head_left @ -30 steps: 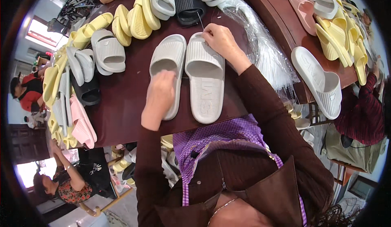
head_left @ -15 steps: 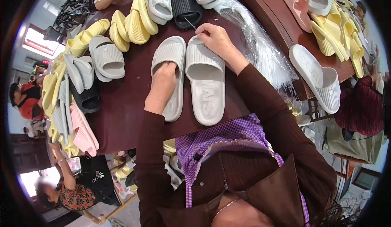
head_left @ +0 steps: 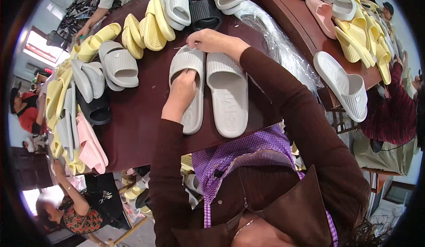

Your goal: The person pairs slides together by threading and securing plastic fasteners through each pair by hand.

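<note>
Two light grey slide sandals lie side by side on the dark red table, toes away from me. My left hand (head_left: 180, 95) is inside the left slide (head_left: 193, 119), its curled fingers partly under the strap; whatever they hold is hidden. Over that slide's toe, my right hand (head_left: 213, 41) pinches a thin pale strand (head_left: 180, 48). The right slide (head_left: 231, 98) lies flat, its toe end partly behind my right wrist. A thin line (head_left: 264, 94) shows beside my right sleeve.
Yellow, grey, black and pink slides (head_left: 90, 136) curve round the table's left and far edges. Clear plastic with white strands (head_left: 283, 43) lies at the right. Another grey slide (head_left: 341, 85) rests by the right-hand table (head_left: 305, 14), which bears several more. Other people are around.
My right hand has moved left with the strand, from the right slide's toe to the left slide's toe. My left hand stays in the left slide. At the far side, another person's arm has moved left.
</note>
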Tool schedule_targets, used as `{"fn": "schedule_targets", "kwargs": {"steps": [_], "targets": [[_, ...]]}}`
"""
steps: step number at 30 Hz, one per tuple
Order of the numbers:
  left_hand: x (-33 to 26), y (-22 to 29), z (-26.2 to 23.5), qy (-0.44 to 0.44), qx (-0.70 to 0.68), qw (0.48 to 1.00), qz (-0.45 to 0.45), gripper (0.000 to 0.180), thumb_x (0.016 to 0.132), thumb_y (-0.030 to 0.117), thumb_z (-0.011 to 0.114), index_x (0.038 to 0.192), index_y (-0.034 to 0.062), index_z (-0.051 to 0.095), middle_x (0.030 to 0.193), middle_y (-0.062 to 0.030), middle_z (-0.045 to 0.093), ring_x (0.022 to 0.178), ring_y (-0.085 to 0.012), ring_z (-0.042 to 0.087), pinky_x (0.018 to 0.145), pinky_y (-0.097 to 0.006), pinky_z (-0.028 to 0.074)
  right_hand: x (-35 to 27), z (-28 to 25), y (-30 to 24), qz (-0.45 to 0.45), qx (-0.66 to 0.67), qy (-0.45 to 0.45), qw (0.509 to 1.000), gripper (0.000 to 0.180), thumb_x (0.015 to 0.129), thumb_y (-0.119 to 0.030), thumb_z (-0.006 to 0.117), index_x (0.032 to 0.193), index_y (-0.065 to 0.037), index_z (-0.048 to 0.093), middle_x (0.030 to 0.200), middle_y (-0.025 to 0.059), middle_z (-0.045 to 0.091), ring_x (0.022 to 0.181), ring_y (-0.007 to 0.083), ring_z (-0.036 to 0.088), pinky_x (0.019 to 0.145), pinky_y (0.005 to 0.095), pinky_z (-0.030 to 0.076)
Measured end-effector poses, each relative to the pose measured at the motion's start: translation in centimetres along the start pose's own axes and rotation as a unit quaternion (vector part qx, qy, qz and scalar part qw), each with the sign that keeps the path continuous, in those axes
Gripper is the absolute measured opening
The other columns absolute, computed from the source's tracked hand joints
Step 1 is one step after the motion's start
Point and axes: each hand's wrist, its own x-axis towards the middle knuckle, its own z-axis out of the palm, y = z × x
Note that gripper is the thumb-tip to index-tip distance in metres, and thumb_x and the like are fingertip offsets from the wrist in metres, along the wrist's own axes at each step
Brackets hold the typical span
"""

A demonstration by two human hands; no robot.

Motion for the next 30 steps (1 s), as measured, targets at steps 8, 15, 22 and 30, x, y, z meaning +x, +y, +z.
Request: {"fn": "schedule_targets", "kwargs": {"steps": [8,15,22,30], "targets": [[-0.4,0.2,0.0,0.007,-0.015,1.000,-0.019,0.014,0.076,-0.006,0.046,0.089,-0.0040,0.051,0.086,-0.0252,0.055,0.083,-0.0439,0.053,0.072,-0.048,0.045,-0.5,-0.4,-0.5,0.056,-0.006,-0.062,0.996,0.013,0.074,-0.003,0.057,0.084,-0.005,0.065,0.078,0.0125,0.065,0.074,0.0285,0.063,0.067,0.0361,0.048],[-0.4,2.0,-0.9,0.043,-0.029,0.999,-0.013,0.017,0.082,-0.001,0.050,0.098,-0.0036,0.055,0.093,-0.0211,0.060,0.084,-0.0361,0.060,0.071,-0.041,0.050,-2.6,-1.7,-0.6,0.127,-0.014,0.179,0.976,0.012,0.079,0.000,0.059,0.090,-0.003,0.064,0.077,0.0088,0.067,0.067,0.0163,0.064,0.062,0.0291,0.050],[3.2,5.5,-4.4,0.163,-0.105,0.976,-0.096,0.018,0.087,0.004,0.053,0.102,-0.0044,0.059,0.097,-0.0158,0.064,0.081,-0.0225,0.064,0.071,-0.031,0.050,-4.6,-1.9,-4.5,0.122,0.148,0.242,0.951,0.005,0.084,0.000,0.058,0.086,-0.001,0.063,0.077,0.0009,0.063,0.070,0.0069,0.058,0.061,0.0240,0.047],[8.5,3.0,-2.2,-0.023,-0.325,0.916,-0.234,0.015,0.085,0.006,0.056,0.096,-0.0035,0.061,0.073,-0.0053,0.062,0.057,-0.0080,0.054,0.053,-0.022,0.043,-5.8,-1.4,-6.7,0.125,0.241,0.250,0.930,0.005,0.084,-0.001,0.058,0.088,-0.001,0.062,0.076,-0.0005,0.061,0.071,0.0046,0.054,0.063,0.0214,0.046]]}}
